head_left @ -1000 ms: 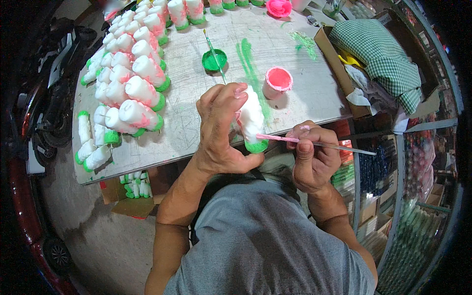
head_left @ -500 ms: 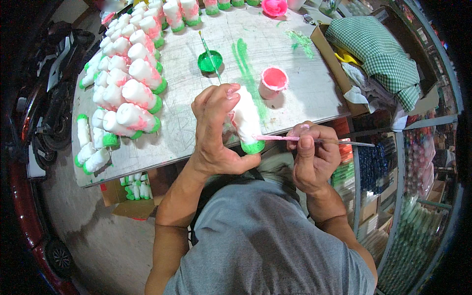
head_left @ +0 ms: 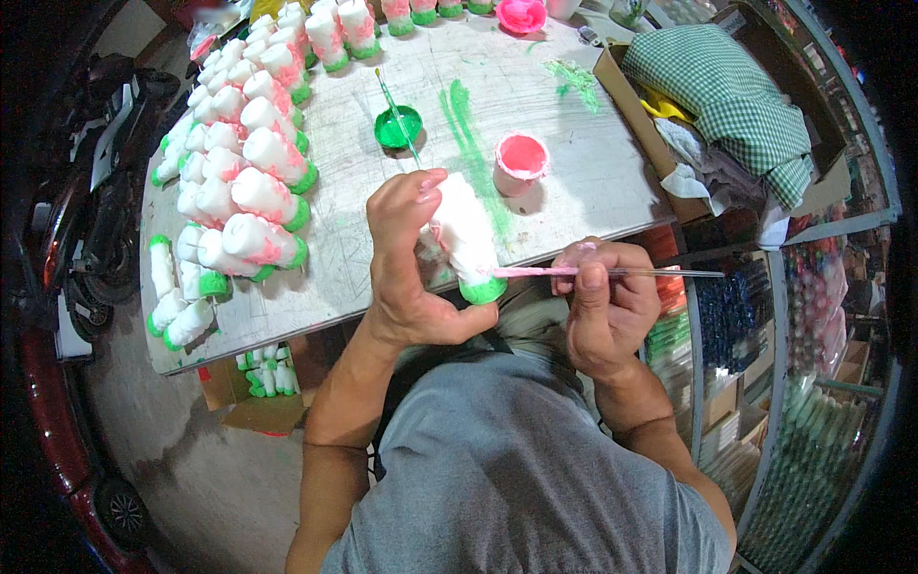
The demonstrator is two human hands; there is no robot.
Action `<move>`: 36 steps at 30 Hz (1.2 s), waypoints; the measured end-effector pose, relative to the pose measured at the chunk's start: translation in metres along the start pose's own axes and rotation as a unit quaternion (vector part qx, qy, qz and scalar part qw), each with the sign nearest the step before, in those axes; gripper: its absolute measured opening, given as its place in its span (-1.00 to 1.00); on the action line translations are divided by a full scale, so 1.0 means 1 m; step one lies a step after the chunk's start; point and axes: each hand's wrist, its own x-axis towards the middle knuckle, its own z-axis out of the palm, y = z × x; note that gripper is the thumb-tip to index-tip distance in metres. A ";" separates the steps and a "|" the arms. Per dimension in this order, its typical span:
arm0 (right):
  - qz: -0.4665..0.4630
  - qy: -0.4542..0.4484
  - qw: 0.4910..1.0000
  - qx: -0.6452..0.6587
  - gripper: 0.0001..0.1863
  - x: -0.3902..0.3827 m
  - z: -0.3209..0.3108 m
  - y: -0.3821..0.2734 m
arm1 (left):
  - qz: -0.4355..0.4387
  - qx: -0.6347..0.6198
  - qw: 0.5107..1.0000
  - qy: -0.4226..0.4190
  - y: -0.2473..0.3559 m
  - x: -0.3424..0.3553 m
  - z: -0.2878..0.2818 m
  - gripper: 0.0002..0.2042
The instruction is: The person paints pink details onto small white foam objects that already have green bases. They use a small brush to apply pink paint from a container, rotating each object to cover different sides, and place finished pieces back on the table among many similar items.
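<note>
My left hand [head_left: 397,263] grips a white candle [head_left: 469,230] with a green-painted base, its thumb under the green end and its fingers along the far part. Faint pink marks show on the candle's left side; its middle is washed out by glare. A thin paintbrush [head_left: 535,272] is pinched in my right hand [head_left: 612,301]. Its pink-coated tip touches the candle just above the green band. Beyond my hands stands a small cup of pink paint [head_left: 522,158]. A dish of green paint [head_left: 398,129] with another brush [head_left: 386,91] leaning in it lies farther left.
Rows of pink-and-green painted candles [head_left: 263,196] fill the table's left side, with plainer ones [head_left: 188,323] near its front corner. A bright pink bowl [head_left: 521,14] sits at the far edge. To the right are a cardboard box with checked cloth [head_left: 717,96] and a metal shelf [head_left: 776,325].
The whole view has shifted slightly. The candle is tilted a little differently in my left hand, and the brush tip stays against it near the green band.
</note>
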 end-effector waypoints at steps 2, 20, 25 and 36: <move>0.018 0.025 0.997 0.076 -0.82 -0.001 -0.001 -0.003 | -0.030 -0.073 0.997 0.022 -0.003 -0.005 0.004 0.03; 0.020 0.012 0.992 0.124 -0.84 0.006 0.009 0.010 | -0.019 -0.207 0.977 0.056 -0.007 -0.005 0.012 0.13; 0.012 0.014 0.994 0.108 -0.83 0.005 0.008 0.011 | -0.022 -0.205 0.977 0.056 -0.004 -0.004 0.011 0.09; 0.008 0.024 0.995 0.092 -0.87 0.009 0.018 0.010 | -0.017 -0.212 0.976 0.051 -0.007 -0.005 0.011 0.12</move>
